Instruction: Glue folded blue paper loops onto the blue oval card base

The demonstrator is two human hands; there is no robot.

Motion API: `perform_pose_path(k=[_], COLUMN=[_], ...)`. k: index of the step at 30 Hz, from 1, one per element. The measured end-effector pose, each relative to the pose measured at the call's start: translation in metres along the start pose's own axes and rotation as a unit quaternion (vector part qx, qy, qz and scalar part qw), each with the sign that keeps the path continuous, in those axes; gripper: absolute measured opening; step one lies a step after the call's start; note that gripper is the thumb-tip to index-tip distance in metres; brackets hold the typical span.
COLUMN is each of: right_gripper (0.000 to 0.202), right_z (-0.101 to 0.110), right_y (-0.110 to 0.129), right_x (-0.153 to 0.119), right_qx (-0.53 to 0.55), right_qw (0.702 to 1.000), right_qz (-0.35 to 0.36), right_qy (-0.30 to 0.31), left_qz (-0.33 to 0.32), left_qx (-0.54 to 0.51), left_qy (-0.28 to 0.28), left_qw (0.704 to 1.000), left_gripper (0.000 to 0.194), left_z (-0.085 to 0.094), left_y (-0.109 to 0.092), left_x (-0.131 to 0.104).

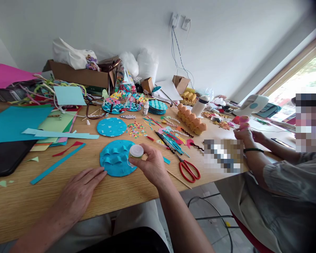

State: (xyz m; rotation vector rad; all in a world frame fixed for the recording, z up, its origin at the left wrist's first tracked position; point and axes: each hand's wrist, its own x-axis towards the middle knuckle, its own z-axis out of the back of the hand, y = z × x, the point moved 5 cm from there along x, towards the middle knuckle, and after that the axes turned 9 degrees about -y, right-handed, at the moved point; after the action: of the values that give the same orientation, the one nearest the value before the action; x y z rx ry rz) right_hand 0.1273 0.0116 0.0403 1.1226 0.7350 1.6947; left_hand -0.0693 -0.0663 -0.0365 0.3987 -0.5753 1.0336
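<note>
My right hand (pixel 154 163) grips a small glue bottle (pixel 136 151), its round white base turned up toward me. The bottle is over the right part of a blue paper disc (pixel 113 163) that carries rows of curled blue paper strips. Its nozzle end is mostly hidden by the fingers. My left hand (pixel 80 189) lies flat on the table, fingers stretched out, fingertips at the disc's lower left edge. Just behind is a second blue disc (pixel 111 127) dotted with pale bits. A small white cone-shaped cap (pixel 88 122) stands to its left.
Red-handled scissors (pixel 189 171) and a wooden stick (pixel 179 179) lie at right. Blue strips (pixel 58 163) and coloured paper (pixel 18 121) cover the left. Confetti (pixel 136 129), decorated fish pieces (pixel 114 102) and an orange egg carton (pixel 191 119) sit farther back. A co-worker's hands (pixel 243 133) hold something pink.
</note>
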Motion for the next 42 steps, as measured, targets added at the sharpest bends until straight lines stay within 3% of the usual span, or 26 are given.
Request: perform_pose_path(k=[4,28,37,42], right_gripper=[0.010,0.012,0.013,0.014], right_z=[0.000,-0.002,0.019,0.020], right_y=[-0.001,-0.001,0.002,-0.003], right_x=[0.000,-0.001,-0.002,-0.002], right_qx=[-0.005,0.023,0.036,0.030], right_qw=[1.000,1.000,0.998,0.998], right_qz=[-0.004,0.006,0.001,-0.002], right_qy=[0.003,-0.005,-0.045,-0.048], left_qz=[0.020,-0.001,-0.007,0.005], left_qx=[-0.003,0.006,0.000,-0.008], left_qy=[0.017,0.005,0.001,0.018], left_qw=[1.000,1.000,1.000,1.000], left_gripper=[0.051,0.049,0.049,0.051], left_z=[-0.003,-0.004,-0.002,-0.007], left_y=[0.002,0.002,0.002,0.005], left_x=[-0.002,-0.002,-0.002,-0.005])
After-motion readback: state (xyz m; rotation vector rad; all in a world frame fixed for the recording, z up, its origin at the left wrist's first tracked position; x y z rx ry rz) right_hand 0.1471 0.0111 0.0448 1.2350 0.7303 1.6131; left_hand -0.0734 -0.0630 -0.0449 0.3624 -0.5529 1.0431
